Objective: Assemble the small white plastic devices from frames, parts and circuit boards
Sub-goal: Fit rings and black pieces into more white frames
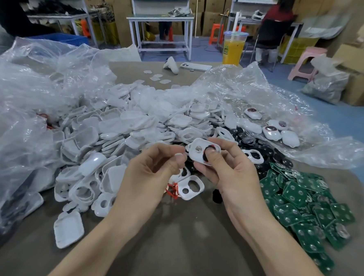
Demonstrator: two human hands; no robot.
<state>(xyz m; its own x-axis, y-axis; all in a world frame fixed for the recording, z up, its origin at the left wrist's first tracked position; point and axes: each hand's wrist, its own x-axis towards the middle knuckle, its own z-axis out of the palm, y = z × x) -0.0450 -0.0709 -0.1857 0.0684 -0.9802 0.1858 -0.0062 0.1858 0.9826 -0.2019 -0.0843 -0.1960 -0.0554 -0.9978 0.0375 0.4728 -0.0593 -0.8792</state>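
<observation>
My right hand (228, 172) grips a white plastic frame (197, 152) with two round holes, and its thumb presses a black round part (206, 154) into the larger hole. My left hand (153, 170) is just left of the frame, with its thumb and forefinger pinching a small white piece (179, 155). Another white frame (189, 188) lies on the table under my hands. A heap of white shells and frames (121, 134) spreads to the left. Green circuit boards (306, 207) are piled at the right, and black round parts (267, 153) lie behind them.
Clear plastic bags (31, 81) surround the heaps. Several assembled white devices (273, 131) sit on plastic at the right. A cup of orange drink (233, 48), a phone (196, 66) and a white controller (171, 65) stand at the table's far edge. People sit at benches behind.
</observation>
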